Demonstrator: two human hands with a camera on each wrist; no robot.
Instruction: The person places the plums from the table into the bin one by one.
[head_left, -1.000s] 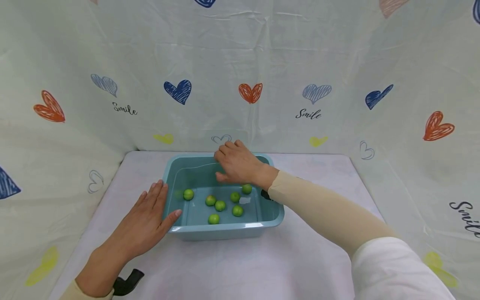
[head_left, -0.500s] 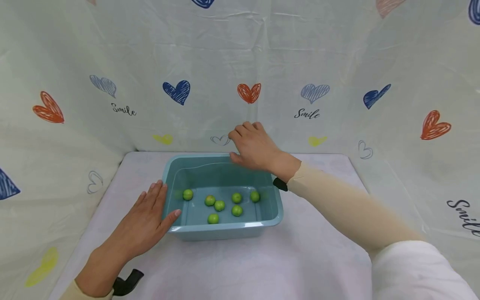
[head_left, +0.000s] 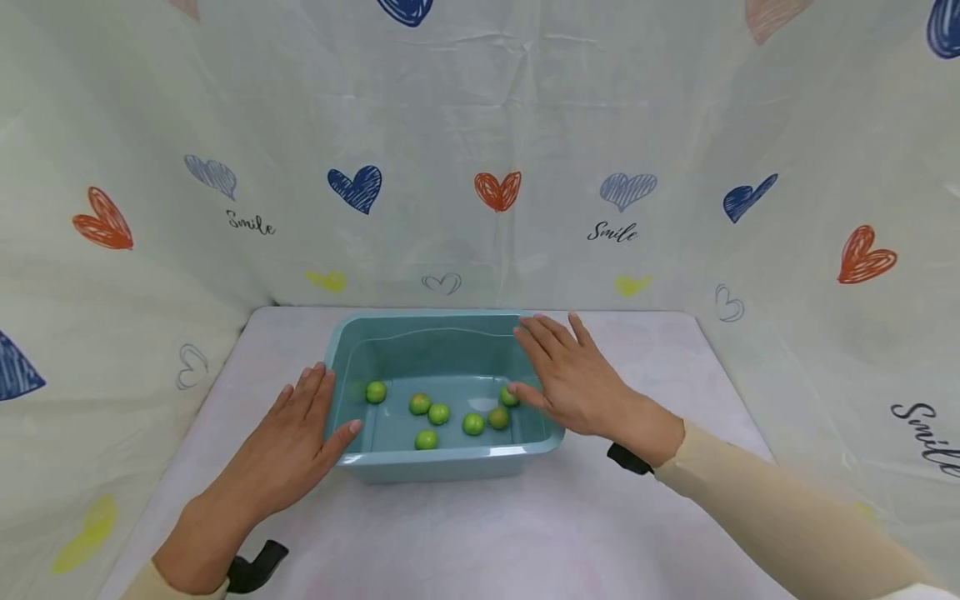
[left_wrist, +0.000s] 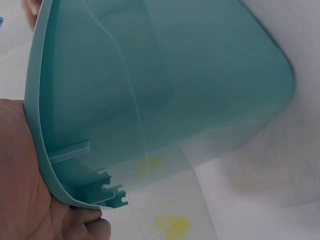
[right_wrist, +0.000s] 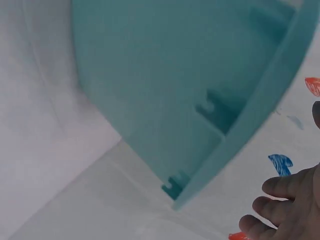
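Note:
A light blue plastic basin (head_left: 435, 456) sits on the white-covered table. Several small round green fruits (head_left: 427, 439) lie scattered on its floor, some touching each other. My left hand (head_left: 288, 442) rests on the left rim with fingers straight and thumb apart. In the left wrist view, that hand (left_wrist: 20, 175) lies along the rim, above the basin's outer wall (left_wrist: 175, 75). My right hand (head_left: 573, 375) is at the right rim, fingers extended and spread. Its thumb overlaps one green fruit (head_left: 510, 395). The right wrist view has the fingertips (right_wrist: 277, 212) just off the rim.
The table (head_left: 465, 542) carries a pale cloth and meets a white curtain (head_left: 427, 108) at the back and sides. Hearts and the word "Smile" are printed on the curtain. Black wrist straps (head_left: 257, 567) show at both wrists.
My right hand rises from over the basin's back part, then comes down to the right rim with its fingers spread. Fruits at the basin's right side have rolled. My left hand stays put.

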